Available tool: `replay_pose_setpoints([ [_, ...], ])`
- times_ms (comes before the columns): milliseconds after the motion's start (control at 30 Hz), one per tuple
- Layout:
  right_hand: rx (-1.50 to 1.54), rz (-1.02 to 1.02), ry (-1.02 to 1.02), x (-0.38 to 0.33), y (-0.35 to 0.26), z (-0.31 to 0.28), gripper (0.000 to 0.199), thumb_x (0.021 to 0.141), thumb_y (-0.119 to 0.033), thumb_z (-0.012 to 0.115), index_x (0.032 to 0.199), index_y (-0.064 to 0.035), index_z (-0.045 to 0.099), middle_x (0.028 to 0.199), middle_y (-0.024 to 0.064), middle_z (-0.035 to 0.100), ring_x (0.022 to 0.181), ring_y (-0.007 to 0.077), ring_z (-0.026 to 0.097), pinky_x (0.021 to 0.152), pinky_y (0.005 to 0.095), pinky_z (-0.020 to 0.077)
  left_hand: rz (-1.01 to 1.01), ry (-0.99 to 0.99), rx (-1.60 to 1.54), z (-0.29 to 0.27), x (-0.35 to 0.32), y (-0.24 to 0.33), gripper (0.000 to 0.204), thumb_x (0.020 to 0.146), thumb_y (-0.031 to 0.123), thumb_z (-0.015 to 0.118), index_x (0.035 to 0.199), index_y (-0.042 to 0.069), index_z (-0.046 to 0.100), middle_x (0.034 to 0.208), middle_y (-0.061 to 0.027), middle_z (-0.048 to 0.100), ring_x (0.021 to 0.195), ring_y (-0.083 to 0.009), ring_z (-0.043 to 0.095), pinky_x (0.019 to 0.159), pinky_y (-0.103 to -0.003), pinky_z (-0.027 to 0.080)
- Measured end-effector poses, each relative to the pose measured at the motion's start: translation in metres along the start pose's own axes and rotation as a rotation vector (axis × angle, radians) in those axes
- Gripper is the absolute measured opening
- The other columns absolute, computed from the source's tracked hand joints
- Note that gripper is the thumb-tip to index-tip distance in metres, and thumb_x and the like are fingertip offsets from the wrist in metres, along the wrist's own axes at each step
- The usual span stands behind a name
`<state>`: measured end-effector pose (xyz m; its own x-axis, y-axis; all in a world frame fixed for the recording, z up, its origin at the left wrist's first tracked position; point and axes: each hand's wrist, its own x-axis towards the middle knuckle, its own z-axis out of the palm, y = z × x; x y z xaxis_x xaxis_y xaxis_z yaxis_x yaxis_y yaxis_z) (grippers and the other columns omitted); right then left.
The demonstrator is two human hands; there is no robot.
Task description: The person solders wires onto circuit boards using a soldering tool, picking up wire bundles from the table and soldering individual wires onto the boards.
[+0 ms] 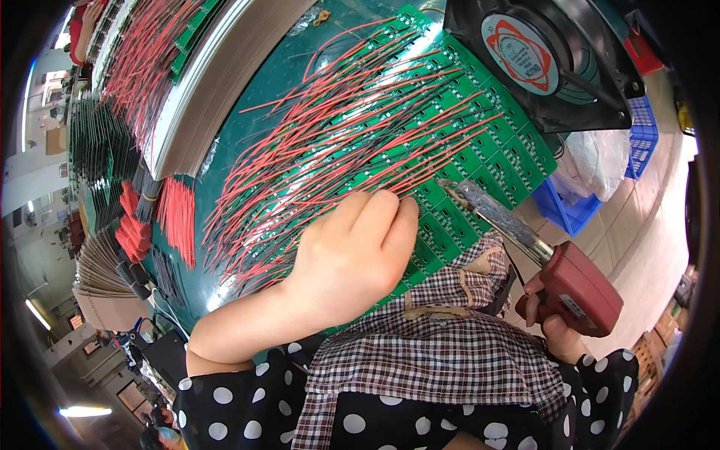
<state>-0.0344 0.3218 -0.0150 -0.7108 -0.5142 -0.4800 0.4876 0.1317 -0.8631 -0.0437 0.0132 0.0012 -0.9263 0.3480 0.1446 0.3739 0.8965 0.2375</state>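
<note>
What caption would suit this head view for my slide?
Left hand presses on rows of small green circuit boards with red and black wires while right hand grips a red pistol-shaped soldering gun.

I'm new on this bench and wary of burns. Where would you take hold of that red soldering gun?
Probably by the red body, coming from the lower right, as the right hand does now. The metal barrel runs up-left to the tip at the green boards, so that end is best avoided; the handle end points away from the work.

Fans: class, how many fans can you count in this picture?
1. A single black fan with a round red-and-white centre label stands at the top right, beside the rows of green circuit boards. Others may lie outside the picture.
</note>
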Motion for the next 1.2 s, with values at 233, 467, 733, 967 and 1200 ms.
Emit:
replay_pose_setpoints([
  [233, 0.033, 0.020, 0.031, 0.002, 0.001, 0.005, 0.080, 0.079, -0.052, 0.069, 0.129, 0.0020, 0.036, 0.104, 0.0142, 0.057, 0.053, 0.0124, 0.052, 0.046, 0.0229, 0.0400, -0.104, 0.029, -0.391, -0.030, 0.019, -0.018, 0.021, 0.069, -0.003, 0.065, 0.088, 0.004, 0.063, 0.084, -0.0081, 0.057, 0.072, -0.0214, 0.060, 0.058, -0.030, 0.051],
  [467, 0.140, -0.014, 0.098, 0.000, -0.006, 0.006, 0.073, 0.079, -0.051, 0.069, 0.126, 0.0009, 0.046, 0.110, 0.0068, 0.057, 0.069, 0.0105, 0.053, 0.062, 0.0234, 0.0428, -0.088, 0.204, -0.285, -0.063, 0.043, -0.025, 0.017, 0.065, -0.005, 0.067, 0.081, -0.001, 0.067, 0.078, -0.0078, 0.060, 0.072, -0.0187, 0.059, 0.061, -0.027, 0.045],
  [733, 0.123, -0.013, 0.097, -0.004, 0.001, 0.003, 0.074, 0.079, -0.048, 0.072, 0.126, 0.0013, 0.042, 0.105, 0.0117, 0.058, 0.062, 0.0120, 0.053, 0.054, 0.0232, 0.0423, 0.161, 0.019, -0.061, -0.006, 0.030, -0.004, 0.032, 0.061, 0.007, 0.061, 0.091, -0.002, 0.065, 0.078, -0.0071, 0.055, 0.064, -0.0200, 0.056, 0.051, -0.029, 0.046],
  [967, 0.192, -0.013, 0.107, -0.005, -0.003, 0.004, 0.071, 0.076, -0.034, 0.078, 0.126, 0.0022, 0.044, 0.098, 0.0094, 0.062, 0.075, 0.0111, 0.058, 0.061, 0.0229, 0.0453, 0.122, 0.055, -0.056, 0.004, 0.019, -0.007, 0.033, 0.059, 0.003, 0.063, 0.091, -0.001, 0.066, 0.075, -0.0060, 0.054, 0.061, -0.0182, 0.055, 0.049, -0.028, 0.045],
  [1200, 0.260, 0.088, 0.072, -0.002, -0.004, 0.001, 0.052, 0.073, -0.022, 0.078, 0.114, 0.0003, 0.055, 0.095, 0.0088, 0.062, 0.077, 0.0166, 0.062, 0.066, 0.0279, 0.0479, 0.116, 0.099, -0.062, 0.006, 0.019, -0.007, 0.032, 0.059, 0.000, 0.064, 0.091, -0.001, 0.067, 0.075, -0.0056, 0.054, 0.060, -0.0184, 0.055, 0.050, -0.029, 0.045],
])
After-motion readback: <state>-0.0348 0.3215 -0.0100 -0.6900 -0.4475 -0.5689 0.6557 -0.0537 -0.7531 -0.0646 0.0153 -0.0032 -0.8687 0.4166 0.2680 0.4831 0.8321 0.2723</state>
